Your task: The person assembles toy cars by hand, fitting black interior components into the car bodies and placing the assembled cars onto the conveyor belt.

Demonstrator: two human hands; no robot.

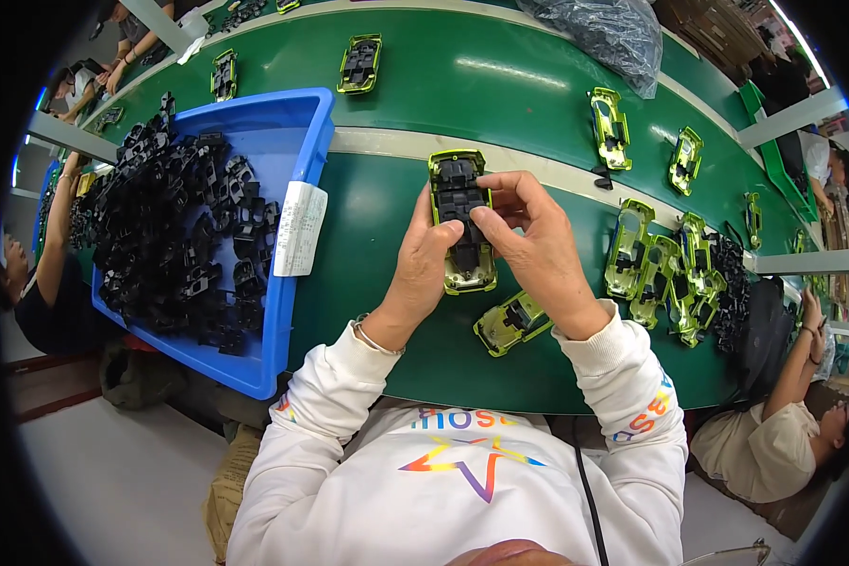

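Between my two hands is a yellow-green toy car body (482,272) with a black interior part (460,200) set inside it. My left hand (420,259) grips its left side, the thumb pressing on the black part. From the right, my right hand (538,245) holds it, thumb and fingertips on the black piece and the body's edge. Another toy car body (509,324), without a black part that I can make out, lies on the green table just below my right hand.
A blue bin (297,151) heaped with black plastic parts (151,226) stands at the left. Several green car bodies (629,247) are piled at the right beside more black parts (729,283). Across the pale divider, further car bodies (359,64) sit on a green belt (500,80). Co-workers sit at both sides.
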